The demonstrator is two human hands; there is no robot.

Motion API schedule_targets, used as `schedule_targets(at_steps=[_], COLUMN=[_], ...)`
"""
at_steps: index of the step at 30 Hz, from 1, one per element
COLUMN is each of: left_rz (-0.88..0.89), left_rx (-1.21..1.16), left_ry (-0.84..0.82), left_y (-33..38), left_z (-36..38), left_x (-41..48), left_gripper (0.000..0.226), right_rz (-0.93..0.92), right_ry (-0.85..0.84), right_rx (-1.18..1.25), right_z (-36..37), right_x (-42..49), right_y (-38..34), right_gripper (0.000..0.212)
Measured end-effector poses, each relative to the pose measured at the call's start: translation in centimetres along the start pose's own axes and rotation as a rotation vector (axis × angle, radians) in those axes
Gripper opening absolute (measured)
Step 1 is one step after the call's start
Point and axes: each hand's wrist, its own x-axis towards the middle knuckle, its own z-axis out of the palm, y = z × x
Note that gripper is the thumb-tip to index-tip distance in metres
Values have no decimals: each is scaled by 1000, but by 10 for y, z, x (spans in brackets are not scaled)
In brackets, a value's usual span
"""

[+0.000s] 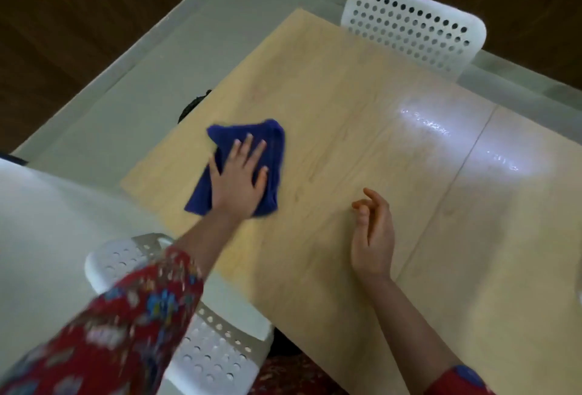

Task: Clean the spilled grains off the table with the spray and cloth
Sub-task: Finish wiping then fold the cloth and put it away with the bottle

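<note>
At lower centre, the right hand [373,237] hovers empty with fingers loosely curled, while the left hand [239,178] presses flat, fingers spread, on the blue cloth [271,139] at centre left of the table [346,95]. The wiping step appears in hand; no grains or spray are visible. The next move likely calls for sweeping the cloth toward the wet sheen [431,125] at upper right.

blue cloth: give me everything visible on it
The blue cloth is a deep blue, soft fabric, towel-like, crumpled into a rough triangle with loose folds. It lies flat on the light wooden table, near its left edge. The left hand presses down on it palm-flat, fingers spread, covering its middle; corners stick out above and below the hand. The right hand is apart from it. No grains can be made out on it.
</note>
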Motion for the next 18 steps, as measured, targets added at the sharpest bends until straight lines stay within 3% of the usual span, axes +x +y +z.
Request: schedule_targets(at_steps=[3,5,9,11,16,18], left_rz=[-178,-165,316,434,71,65], left_rx=[-68,-54,-45,-40,-127,-130], left_ry=[-28,-19,-62,-84,-17,-14], left_y=[-16,2,8,-29,-134,-159], left_z=[-7,-3,3,-1,-19,-19], left_x=[43,39,-19,-11,54,55], left_gripper=[56,58,59,58,56,52], right_rz=[-26,-55,-170,-168,-168,-160], right_ry=[-55,-122,-205,-203,-151,-159], right_rx=[-60,-101,-212,-208,-202,-200], right_z=[17,32,51,52,52,53], right_x=[11,14,14,13,15,16], right_y=[-11,-17,-16,-13,-10,-8], right_gripper=[42,44,42,41,43,42])
